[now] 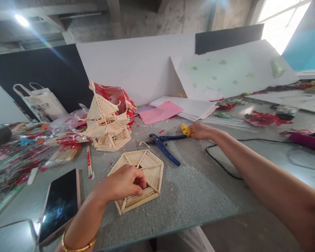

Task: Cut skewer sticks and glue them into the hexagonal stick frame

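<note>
The left hand (123,183) rests curled on the near-left part of a hexagonal stick panel (147,166), fingertips pressed to its slats; whether they pinch a stick cannot be told. A phone (59,203) lies left of this hand, and a stick pagoda model (107,122) stands beyond it. The right hand (203,131) stretches far forward and closes on a yellow tool (186,129), whose tip juts out to the left. Blue-handled pliers (164,145) lie just left of that grip, and a black cable (220,161) curves beneath the forearm.
</note>
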{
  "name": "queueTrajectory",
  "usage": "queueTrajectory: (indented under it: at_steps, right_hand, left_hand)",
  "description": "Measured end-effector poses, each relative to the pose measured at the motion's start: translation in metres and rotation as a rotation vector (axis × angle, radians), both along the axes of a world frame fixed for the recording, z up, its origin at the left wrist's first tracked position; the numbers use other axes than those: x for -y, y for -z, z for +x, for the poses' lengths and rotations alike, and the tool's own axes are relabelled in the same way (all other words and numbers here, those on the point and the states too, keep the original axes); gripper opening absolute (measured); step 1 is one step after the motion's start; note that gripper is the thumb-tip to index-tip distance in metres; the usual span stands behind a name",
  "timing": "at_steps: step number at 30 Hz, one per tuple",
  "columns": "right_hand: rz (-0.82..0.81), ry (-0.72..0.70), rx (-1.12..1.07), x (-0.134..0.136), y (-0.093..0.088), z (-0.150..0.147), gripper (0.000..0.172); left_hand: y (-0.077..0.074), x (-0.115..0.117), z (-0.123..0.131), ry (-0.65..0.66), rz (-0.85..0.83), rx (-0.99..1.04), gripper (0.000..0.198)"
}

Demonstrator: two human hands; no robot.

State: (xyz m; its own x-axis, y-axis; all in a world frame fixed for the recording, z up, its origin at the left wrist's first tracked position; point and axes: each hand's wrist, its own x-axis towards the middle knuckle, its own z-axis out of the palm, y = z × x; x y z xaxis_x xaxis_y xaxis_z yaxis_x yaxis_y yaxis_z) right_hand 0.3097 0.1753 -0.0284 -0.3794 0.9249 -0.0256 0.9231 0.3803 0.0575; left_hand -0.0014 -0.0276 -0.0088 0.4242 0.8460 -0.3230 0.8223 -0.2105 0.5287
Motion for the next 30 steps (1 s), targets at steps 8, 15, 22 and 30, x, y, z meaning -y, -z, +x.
queueTrajectory:
  at_steps: [8, 15, 22, 30]
  right_hand:
    - [0.011, -0.008, 0.009, -0.0007, 0.0013, 0.0007, 0.023]
    - [0.009, 0.001, 0.0, 0.0036, -0.0016, -0.001, 0.021]
    - [0.012, -0.005, 0.001, 0.003, -0.0009, -0.0008, 0.021]
    - [0.01, -0.003, 0.01, -0.0011, 0.0011, -0.0001, 0.02]
  left_hand:
    - [0.0003, -0.0007, -0.0041, 0.001, 0.003, -0.006, 0.018]
    - [0.0045, -0.0024, -0.0021, 0.035, 0.031, -0.026, 0.019]
    - [0.0068, -0.0033, -0.002, 0.027, 0.023, -0.021, 0.019]
    - [0.0086, -0.0033, -0.0029, 0.047, 0.039, 0.007, 0.017]
